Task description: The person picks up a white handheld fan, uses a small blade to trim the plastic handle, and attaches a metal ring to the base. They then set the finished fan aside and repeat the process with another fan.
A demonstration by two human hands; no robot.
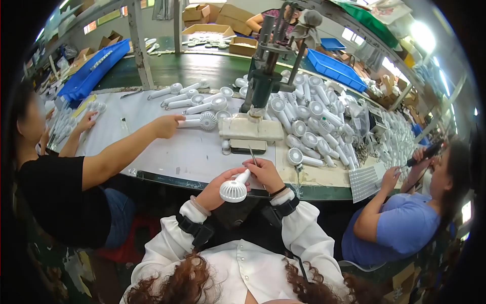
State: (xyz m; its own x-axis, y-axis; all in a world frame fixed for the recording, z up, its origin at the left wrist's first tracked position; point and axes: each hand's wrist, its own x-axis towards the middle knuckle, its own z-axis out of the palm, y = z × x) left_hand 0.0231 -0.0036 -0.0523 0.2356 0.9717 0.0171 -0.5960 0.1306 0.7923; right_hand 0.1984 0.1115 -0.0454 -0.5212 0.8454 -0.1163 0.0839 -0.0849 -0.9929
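Head view: nearest, the left hand [215, 190] holds a white handheld fan [233, 191], its round caged head toward the body and its handle pointing away toward the right hand [268, 176]. That hand's fingers pinch a thin tool [253, 157] just beside the handle's end; whether they also grip the handle, I cannot tell. Beyond the hands, a dark green press [266, 83] stands over a pale block [248, 127]. White fans lie heaped [316, 109] to its right; leftward, a co-worker's hand [168, 125] reaches a loose row of fans [218, 104]. Farther back are a blue tray [336, 70] and cardboard boxes [238, 19].
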